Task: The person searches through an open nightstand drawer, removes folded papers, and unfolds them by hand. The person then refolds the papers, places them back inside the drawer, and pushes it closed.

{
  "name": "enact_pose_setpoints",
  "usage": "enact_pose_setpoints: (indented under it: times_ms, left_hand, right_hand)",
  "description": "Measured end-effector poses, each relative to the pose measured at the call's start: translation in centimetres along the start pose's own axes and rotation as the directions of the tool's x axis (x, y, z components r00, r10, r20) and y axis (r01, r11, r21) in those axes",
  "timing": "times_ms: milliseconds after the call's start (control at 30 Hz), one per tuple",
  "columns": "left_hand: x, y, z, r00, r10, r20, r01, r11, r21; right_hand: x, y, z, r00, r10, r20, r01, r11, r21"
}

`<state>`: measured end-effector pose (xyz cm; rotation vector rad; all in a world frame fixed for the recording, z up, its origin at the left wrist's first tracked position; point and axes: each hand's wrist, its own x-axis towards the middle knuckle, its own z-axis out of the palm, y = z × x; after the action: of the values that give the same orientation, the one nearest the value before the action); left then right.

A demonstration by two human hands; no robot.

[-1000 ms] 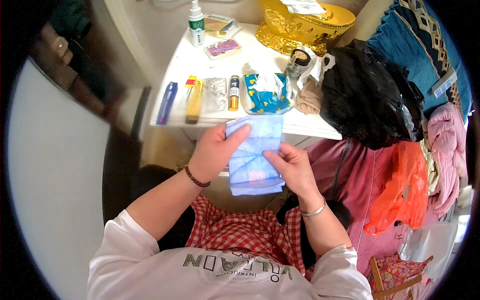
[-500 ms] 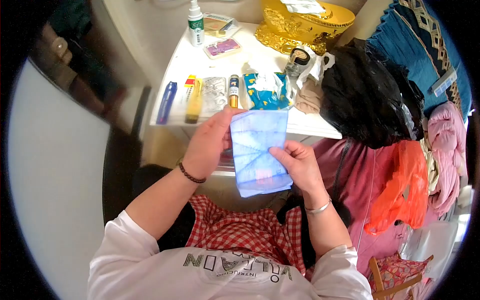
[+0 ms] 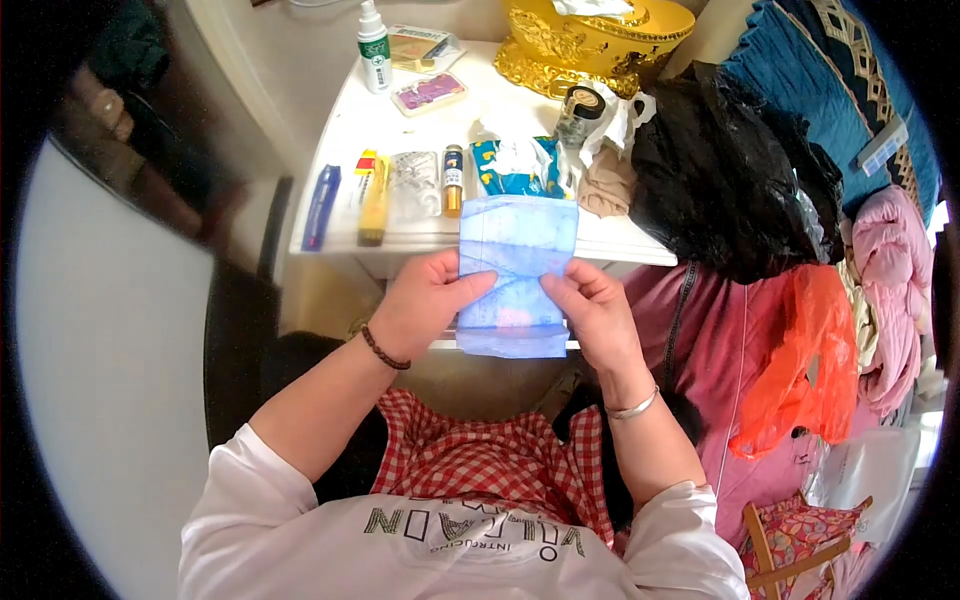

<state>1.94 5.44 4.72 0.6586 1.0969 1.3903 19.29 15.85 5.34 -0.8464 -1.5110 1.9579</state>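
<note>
A pale blue folded sheet (image 3: 517, 240) hangs between my hands in front of the white table's front edge. My left hand (image 3: 437, 300) pinches its left side, with the thumb on the face of the sheet. On the right side, my right hand (image 3: 592, 308) grips it between thumb and fingers at about the same height. Crease lines cross the sheet, and its lower end is folded over. Just beyond its top edge is a teal tissue pack (image 3: 490, 165), partly covered by the sheet.
On the white table (image 3: 400, 235) are a blue tube (image 3: 321, 208), a yellow tube (image 3: 374, 205), a gold-capped bottle (image 3: 453, 180), a spray bottle (image 3: 375, 55), a jar (image 3: 580, 112) and a golden tissue box (image 3: 600, 45). A black bag (image 3: 715, 170) and red bag (image 3: 805, 370) lie at the right.
My left hand has moved from the sheet's upper corner down its left side. The sheet has straightened and risen slightly. The view has shifted a little.
</note>
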Motion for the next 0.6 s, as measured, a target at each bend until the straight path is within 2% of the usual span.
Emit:
enact_pose_setpoints:
  times_ms: [67,167,333,433,500,533,600]
  left_hand:
    - [0.0,-0.1,0.1,1.0,0.002,-0.005,-0.002,1.0,-0.027]
    - [0.0,0.0,-0.3,1.0,-0.011,0.014,0.012,0.998,-0.055]
    - [0.0,-0.3,-0.5,0.999,-0.013,0.048,0.014,1.0,-0.018]
    - [0.1,-0.1,-0.2,0.999,-0.033,0.021,0.035,0.995,-0.092]
    - [0.3,-0.1,-0.2,0.993,-0.099,-0.059,0.083,0.97,-0.228]
    - [0.4,0.2,-0.2,0.993,-0.1,-0.058,0.084,0.97,-0.228]
    - [0.6,0.9,-0.2,0.979,-0.201,0.043,0.202,0.9,-0.387]
  right_hand:
    - [0.1,0.3,-0.1,1.0,0.0,0.008,-0.001,0.998,0.071]
    - [-0.1,0.4,0.0,0.999,-0.054,-0.004,0.054,0.998,0.043]
    - [-0.2,0.1,0.2,1.0,-0.017,0.006,0.016,0.998,0.055]
    - [-0.3,0.1,0.2,1.0,-0.027,-0.014,0.027,0.999,0.03]
    - [-0.4,0.2,0.0,0.999,-0.047,-0.027,0.048,0.999,0.007]
    - [-0.4,0.3,-0.1,0.995,-0.093,-0.032,0.092,0.995,-0.041]
    - [-0.4,0.3,-0.2,0.99,-0.138,-0.035,0.135,0.987,-0.089]
